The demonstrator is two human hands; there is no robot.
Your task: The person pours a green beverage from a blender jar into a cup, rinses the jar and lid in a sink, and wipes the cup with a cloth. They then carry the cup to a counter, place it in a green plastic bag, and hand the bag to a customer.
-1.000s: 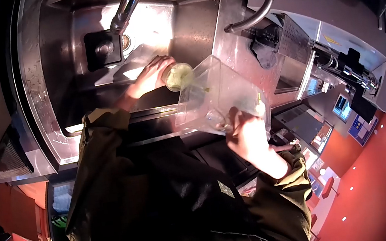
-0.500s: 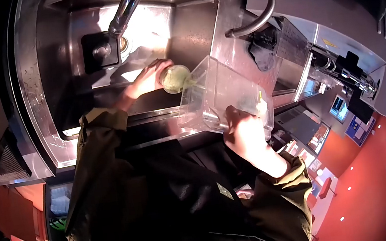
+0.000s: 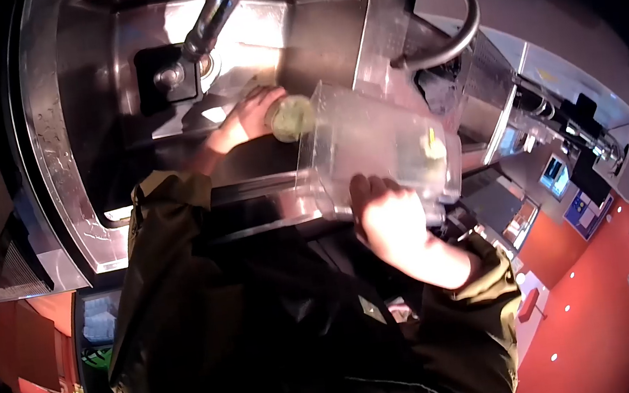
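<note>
Clear plastic container (image 3: 375, 150) is tipped on its side over the sink (image 3: 57, 149) edge — long axis runs from the right hand toward the left hand, open mouth pointing at the left hand. Right hand (image 3: 384, 223) grips its base end from below, fingers wrapped on the wall. Left hand (image 3: 253, 114) is closed around a small round cup (image 3: 291, 118) of pale green stuff, held right at the container's mouth, over the basin and just below the faucet (image 3: 217, 12). Something yellow-green inside the container near the right hand — too blurred to identify. Cup partly hidden by fingers. Versus a second ago: container sits flatter and both hands are further over the sink.
</note>
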